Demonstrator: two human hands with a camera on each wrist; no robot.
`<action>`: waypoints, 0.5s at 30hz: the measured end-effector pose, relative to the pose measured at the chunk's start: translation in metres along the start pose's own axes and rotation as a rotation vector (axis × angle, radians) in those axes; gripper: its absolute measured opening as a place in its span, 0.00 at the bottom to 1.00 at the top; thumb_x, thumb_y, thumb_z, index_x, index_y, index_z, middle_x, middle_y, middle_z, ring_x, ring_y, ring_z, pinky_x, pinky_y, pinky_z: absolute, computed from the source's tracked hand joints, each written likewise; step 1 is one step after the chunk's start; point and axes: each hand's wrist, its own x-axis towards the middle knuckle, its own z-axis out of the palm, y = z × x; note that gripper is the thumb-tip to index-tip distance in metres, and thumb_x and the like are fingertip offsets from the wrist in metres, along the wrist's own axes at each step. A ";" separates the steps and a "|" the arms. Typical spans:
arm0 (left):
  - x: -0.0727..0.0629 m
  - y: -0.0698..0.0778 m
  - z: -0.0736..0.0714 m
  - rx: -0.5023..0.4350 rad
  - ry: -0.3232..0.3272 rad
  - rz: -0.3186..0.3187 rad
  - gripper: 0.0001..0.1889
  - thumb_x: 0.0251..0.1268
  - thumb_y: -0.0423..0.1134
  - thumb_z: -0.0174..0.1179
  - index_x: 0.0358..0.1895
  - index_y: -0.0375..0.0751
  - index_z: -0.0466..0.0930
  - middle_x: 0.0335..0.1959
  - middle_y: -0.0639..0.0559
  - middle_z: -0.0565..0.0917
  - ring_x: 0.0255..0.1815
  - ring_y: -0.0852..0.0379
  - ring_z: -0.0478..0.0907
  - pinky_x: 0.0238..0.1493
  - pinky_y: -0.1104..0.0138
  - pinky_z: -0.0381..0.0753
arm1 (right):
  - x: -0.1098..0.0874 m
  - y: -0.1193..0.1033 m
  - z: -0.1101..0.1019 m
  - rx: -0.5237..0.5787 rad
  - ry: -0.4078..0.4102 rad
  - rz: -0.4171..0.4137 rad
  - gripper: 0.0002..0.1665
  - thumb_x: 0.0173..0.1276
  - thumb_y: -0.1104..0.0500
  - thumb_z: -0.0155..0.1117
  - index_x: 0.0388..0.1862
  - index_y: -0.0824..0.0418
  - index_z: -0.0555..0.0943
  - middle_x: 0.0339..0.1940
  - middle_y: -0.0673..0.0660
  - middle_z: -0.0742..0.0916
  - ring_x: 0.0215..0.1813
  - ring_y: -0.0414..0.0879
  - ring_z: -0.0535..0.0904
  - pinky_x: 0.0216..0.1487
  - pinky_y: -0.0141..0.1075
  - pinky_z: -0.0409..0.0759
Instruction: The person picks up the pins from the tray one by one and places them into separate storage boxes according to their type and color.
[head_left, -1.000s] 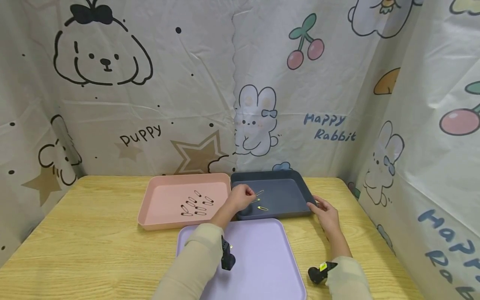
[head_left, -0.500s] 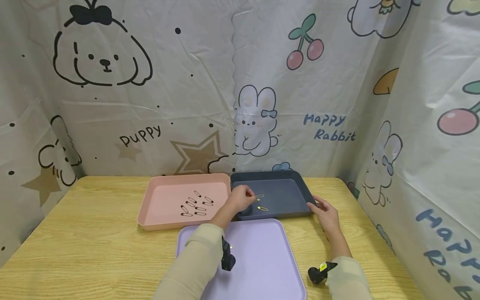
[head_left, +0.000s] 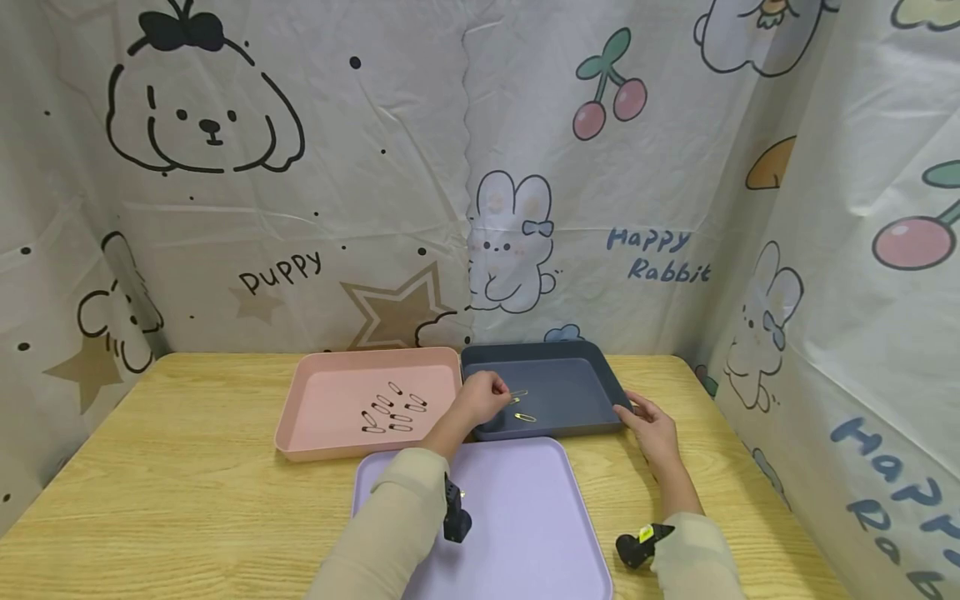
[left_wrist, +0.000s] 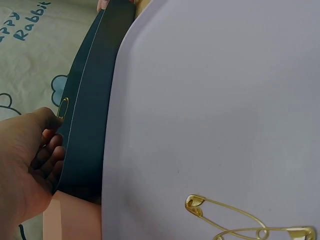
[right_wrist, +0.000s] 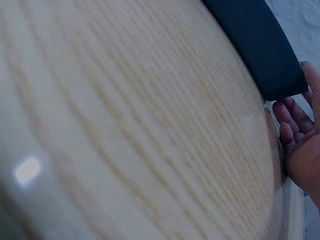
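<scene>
My left hand (head_left: 482,397) is over the near left part of a dark blue tray (head_left: 570,400). Its thumb and forefinger pinch a gold safety pin (left_wrist: 64,107), which sticks up from the fingertips in the left wrist view. Another gold safety pin (head_left: 526,417) lies on the tray floor just right of the fingers. My right hand (head_left: 654,427) grips the tray's right front corner, thumb at the rim and the other fingers outside. In the right wrist view, curled fingers (right_wrist: 295,117) show by the tray's corner.
A pink tray (head_left: 322,392) with several black-ended safety pins (head_left: 382,400) adjoins on the left. Nearer me is a lilac tray (head_left: 525,517), bearing gold safety pins (left_wrist: 227,212) that my left forearm mostly hides from above. Patterned cloth (head_left: 390,208) hangs behind the wooden table (head_left: 187,483).
Both hands keep almost the same places. The pinched safety pin seems to have tipped slightly lower at my left fingertips; the trays have not moved.
</scene>
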 end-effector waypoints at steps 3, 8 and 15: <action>0.000 0.001 0.000 0.004 -0.003 -0.004 0.04 0.59 0.35 0.57 0.31 0.39 0.79 0.28 0.52 0.79 0.29 0.60 0.71 0.36 0.69 0.72 | -0.001 0.000 0.000 -0.001 -0.007 -0.001 0.36 0.61 0.44 0.63 0.66 0.56 0.70 0.57 0.54 0.73 0.54 0.41 0.66 0.42 0.20 0.69; 0.000 0.001 0.000 -0.011 -0.001 -0.003 0.05 0.60 0.36 0.57 0.34 0.38 0.79 0.30 0.50 0.80 0.31 0.59 0.72 0.38 0.68 0.74 | -0.002 -0.002 0.000 -0.004 -0.012 -0.005 0.36 0.62 0.46 0.63 0.66 0.57 0.69 0.57 0.55 0.73 0.54 0.41 0.66 0.41 0.20 0.69; 0.001 -0.001 -0.004 -0.077 -0.001 0.026 0.08 0.60 0.37 0.57 0.40 0.37 0.78 0.34 0.48 0.80 0.35 0.57 0.74 0.40 0.67 0.74 | -0.002 -0.001 0.000 0.007 0.008 -0.005 0.34 0.62 0.47 0.64 0.65 0.56 0.71 0.54 0.53 0.75 0.51 0.38 0.68 0.41 0.19 0.69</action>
